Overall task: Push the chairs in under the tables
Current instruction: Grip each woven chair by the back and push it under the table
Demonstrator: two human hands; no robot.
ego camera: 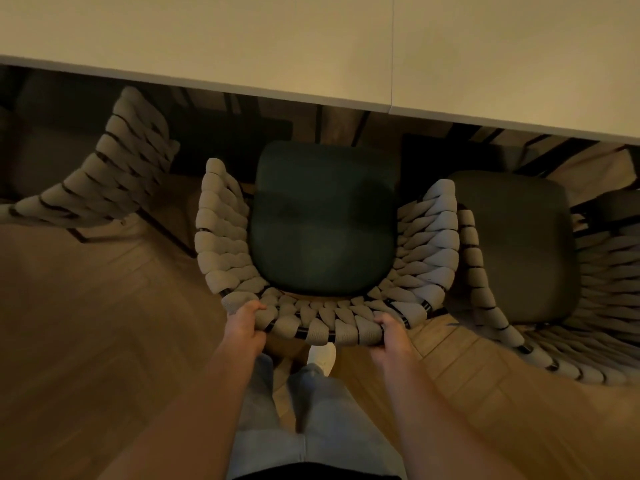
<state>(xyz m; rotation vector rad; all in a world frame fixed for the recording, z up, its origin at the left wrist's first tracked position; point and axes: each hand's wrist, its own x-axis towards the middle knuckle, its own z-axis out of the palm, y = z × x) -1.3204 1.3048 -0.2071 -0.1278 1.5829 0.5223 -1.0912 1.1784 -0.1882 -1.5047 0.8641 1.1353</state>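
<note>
**Both hands on the middle chair's back**

Nearest you are your own legs in pale jeans (pixel 313 441), with one white shoe (pixel 322 356) showing on the wood floor (pixel 90 341) just behind the chair. Your forearms reach forward on either side of them.

Your left hand (pixel 246 326) grips the woven back rim at its left rear curve, fingers curled over the top and thumb side against the outer face. Your right hand (pixel 390 336) grips the same rim towards the right rear, fingers wrapped over the padded weave. Both hands are clamped on the back of the middle chair (pixel 323 220).

That chair stands directly in front of you, its dark green seat cushion facing the table (pixel 311 46). The front of the cushion lies just at the table's near edge, with most of the seat out in the open.

To your right a second chair (pixel 512 244) of the same kind stands just beside the middle one, their woven sides almost touching; its seat is also mostly clear of the table edge. To your left a third chair (pixel 114 168) sits further in, its seat hidden below the top and only its woven back showing.

A thin seam (pixel 392 50) runs across the pale tabletop.
</note>
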